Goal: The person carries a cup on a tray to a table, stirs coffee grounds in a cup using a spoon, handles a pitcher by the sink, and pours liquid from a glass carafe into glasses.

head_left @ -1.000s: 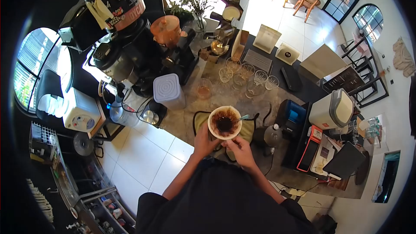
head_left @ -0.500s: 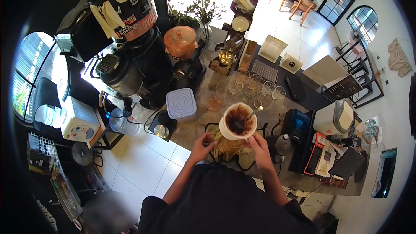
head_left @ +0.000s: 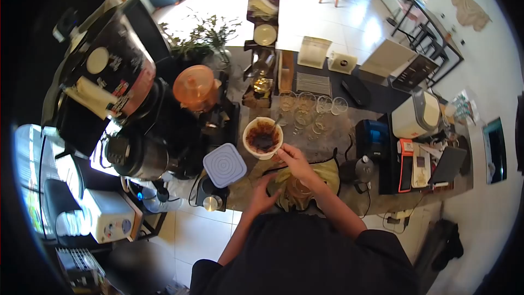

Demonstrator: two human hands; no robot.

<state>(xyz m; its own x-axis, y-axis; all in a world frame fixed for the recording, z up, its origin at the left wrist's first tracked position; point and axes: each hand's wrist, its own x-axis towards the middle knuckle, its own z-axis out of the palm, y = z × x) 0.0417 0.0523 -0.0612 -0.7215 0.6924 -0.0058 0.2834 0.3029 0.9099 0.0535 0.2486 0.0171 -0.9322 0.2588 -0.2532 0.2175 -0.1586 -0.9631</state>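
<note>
My right hand [head_left: 295, 161] grips the coffee dripper [head_left: 263, 136] at its right side and holds it over the counter. Wet brown grounds cling to the paper filter inside, and a thin spoon or stick leans at its far rim. My left hand [head_left: 264, 193] is open, fingers apart, at the left edge of a yellow-green cloth [head_left: 319, 177]. I cannot tell whether it touches the cloth. On the cloth, partly behind my right forearm, stands a clear glass vessel [head_left: 296, 188]. Whatever is beneath the dripper is hidden.
Several clear glasses [head_left: 305, 102] stand beyond the dripper. A square lidded container [head_left: 224, 165] is on the left, near a grinder with an orange hopper [head_left: 195, 88]. To the right are a dark bottle [head_left: 363, 168] and a card reader [head_left: 405, 158]. Cables hang at the counter's near edge.
My right hand has carried the dripper forward and left, off the glass vessel and away from the cloth. My left hand stays near the cloth's left edge. The camera view has turned.
</note>
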